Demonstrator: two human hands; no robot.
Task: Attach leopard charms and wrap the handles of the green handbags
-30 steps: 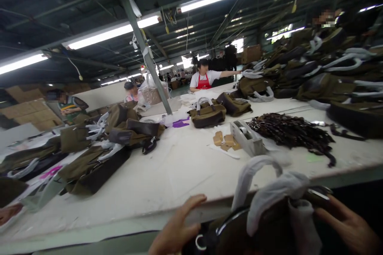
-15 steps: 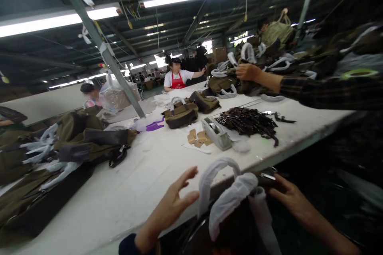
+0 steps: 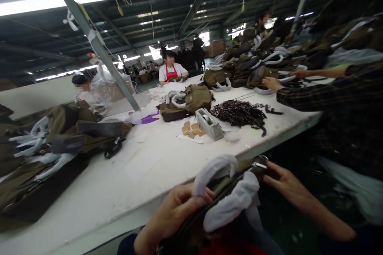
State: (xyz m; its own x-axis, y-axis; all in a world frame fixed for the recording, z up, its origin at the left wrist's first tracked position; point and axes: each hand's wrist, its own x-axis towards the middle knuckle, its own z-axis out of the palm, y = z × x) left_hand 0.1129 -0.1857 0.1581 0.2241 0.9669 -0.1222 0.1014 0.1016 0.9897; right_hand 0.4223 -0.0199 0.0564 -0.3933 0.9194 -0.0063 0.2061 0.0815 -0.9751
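Close to me, at the table's front edge, is an olive and dark handbag, with its lower part in shadow. Its two handles are wrapped in white covering; the nearer wrapped handle lies slanted across the top. My left hand is closed on the bag's top edge at the base of the farther handle. At the other end, my right hand grips the bag's corner beside a metal zipper pull. Some right fingertips are hidden behind the bag.
A tape dispenser, brown tags and a heap of dark straps lie on the white table. Bags are piled left and far right. At right, a co-worker's plaid sleeve reaches over; another person in a red apron is opposite.
My left hand, open and apart before, has closed on the handbag by the handle. An olive bag now stands higher among those at mid-table. The plaid-sleeved co-worker's hand has lowered to the bags.
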